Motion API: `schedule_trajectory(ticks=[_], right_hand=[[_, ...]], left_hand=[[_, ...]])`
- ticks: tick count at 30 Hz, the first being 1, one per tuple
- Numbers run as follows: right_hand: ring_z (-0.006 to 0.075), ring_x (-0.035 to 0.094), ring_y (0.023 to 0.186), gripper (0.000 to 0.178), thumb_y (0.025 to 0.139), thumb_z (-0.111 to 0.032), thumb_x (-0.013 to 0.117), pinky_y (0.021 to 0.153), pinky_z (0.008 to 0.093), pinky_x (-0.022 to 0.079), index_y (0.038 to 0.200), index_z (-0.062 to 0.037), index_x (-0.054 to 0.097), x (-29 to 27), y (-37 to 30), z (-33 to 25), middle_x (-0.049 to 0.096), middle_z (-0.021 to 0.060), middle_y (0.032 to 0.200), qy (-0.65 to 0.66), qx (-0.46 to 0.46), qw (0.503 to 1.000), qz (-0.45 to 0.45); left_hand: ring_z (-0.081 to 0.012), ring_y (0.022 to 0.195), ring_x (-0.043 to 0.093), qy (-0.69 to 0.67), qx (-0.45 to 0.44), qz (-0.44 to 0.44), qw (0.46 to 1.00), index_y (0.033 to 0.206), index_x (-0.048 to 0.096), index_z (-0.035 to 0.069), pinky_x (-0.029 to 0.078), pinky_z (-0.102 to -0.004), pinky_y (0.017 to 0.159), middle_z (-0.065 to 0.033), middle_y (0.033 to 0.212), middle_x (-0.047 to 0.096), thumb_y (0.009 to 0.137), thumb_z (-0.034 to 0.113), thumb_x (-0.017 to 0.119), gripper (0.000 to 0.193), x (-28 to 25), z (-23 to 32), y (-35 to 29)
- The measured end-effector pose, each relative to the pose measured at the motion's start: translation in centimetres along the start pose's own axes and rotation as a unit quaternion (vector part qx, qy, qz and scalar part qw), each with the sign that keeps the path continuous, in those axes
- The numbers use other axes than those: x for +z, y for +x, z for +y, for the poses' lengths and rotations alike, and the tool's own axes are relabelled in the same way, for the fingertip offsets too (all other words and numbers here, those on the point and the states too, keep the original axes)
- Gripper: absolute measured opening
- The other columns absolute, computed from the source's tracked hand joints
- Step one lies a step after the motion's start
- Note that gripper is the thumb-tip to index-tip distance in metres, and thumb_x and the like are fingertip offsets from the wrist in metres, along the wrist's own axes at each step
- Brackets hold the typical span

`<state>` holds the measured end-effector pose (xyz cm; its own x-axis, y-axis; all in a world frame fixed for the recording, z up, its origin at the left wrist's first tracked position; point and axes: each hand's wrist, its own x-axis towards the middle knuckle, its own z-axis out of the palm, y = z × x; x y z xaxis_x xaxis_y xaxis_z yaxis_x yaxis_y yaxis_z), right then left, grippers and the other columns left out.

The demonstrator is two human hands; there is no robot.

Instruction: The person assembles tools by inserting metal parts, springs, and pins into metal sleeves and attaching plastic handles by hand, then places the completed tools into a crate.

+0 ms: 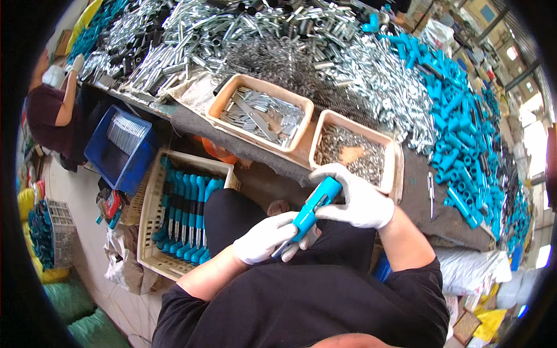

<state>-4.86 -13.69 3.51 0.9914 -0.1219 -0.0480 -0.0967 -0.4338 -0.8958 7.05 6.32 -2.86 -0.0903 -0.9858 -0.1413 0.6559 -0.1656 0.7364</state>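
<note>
Near the frame's centre, a blue handle (316, 210) is held at its lower end by the fingers of the left hand (264, 239), at its upper by the gloved right hand (364, 202); through slack grip, it could be dropped lapward.

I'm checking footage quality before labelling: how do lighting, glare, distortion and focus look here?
Head view: black corners and bent lines near the rim show fisheye distortion; head view: bright openings at far right are blown out, and loose metal parts glint; head view: the teal piece between left hand and right hand looks fairly sharp, while the far-left person looks softer.
</note>
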Motion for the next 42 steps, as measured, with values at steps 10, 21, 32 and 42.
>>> schedule_trajectory(ticks=[10, 21, 32, 42], right_hand=[[0.0317, 0.040, 0.132, 0.038, 0.084, -0.010, 0.053, 0.108, 0.0410, 0.035, 0.118, -0.0247, 0.064, -15.4, 25.4, 7.4, 0.039, 0.0135, 0.145, -0.527, 0.028, 0.818, 0.229], [0.0371, 0.060, 0.100, 0.030, 0.080, -0.014, 0.060, 0.089, 0.0400, 0.047, 0.107, -0.0001, 0.063, -18.8, 23.5, 4.7, 0.064, 0.0220, 0.105, -0.512, -0.177, 0.753, 0.372], [0.0219, 0.062, 0.091, 0.039, 0.078, -0.017, 0.073, 0.084, 0.0325, 0.050, 0.113, -0.0076, 0.058, -12.6, -8.0, 10.1, 0.061, 0.0099, 0.105, -0.411, 0.155, 0.787, 0.433], [0.0300, 0.060, 0.081, 0.010, 0.080, -0.021, 0.068, 0.074, 0.0401, 0.050, 0.084, -0.0120, 0.069, -8.3, -1.7, 8.4, 0.057, 0.0112, 0.082, -0.455, 0.087, 0.843, 0.272]], left_hand=[[-0.0173, 0.071, 0.064, -0.153, 0.091, 0.065, 0.982, 0.122, 0.038, 0.001, 0.053, -0.0285, 0.063, -0.0141, 0.100, 0.060, 0.089, 0.037, 0.065, 0.056, -4.9, 1.5, 0.3], [-0.0165, 0.075, 0.061, -0.059, 0.077, 0.153, 0.983, 0.114, 0.040, 0.003, 0.051, -0.0265, 0.064, -0.0110, 0.095, 0.059, 0.084, 0.036, 0.069, 0.054, -6.4, 1.7, -0.2], [-0.0159, 0.052, 0.052, 0.017, 0.029, 0.176, 0.984, 0.106, 0.050, 0.003, 0.046, -0.0271, 0.053, -0.0092, 0.067, 0.055, 0.094, 0.046, 0.048, 0.045, -2.8, -1.2, 0.1], [-0.0156, 0.056, 0.053, 0.024, 0.015, 0.188, 0.982, 0.105, 0.051, 0.003, 0.047, -0.0288, 0.057, -0.0083, 0.070, 0.055, 0.098, 0.041, 0.043, 0.039, 1.3, -2.9, -0.5]])
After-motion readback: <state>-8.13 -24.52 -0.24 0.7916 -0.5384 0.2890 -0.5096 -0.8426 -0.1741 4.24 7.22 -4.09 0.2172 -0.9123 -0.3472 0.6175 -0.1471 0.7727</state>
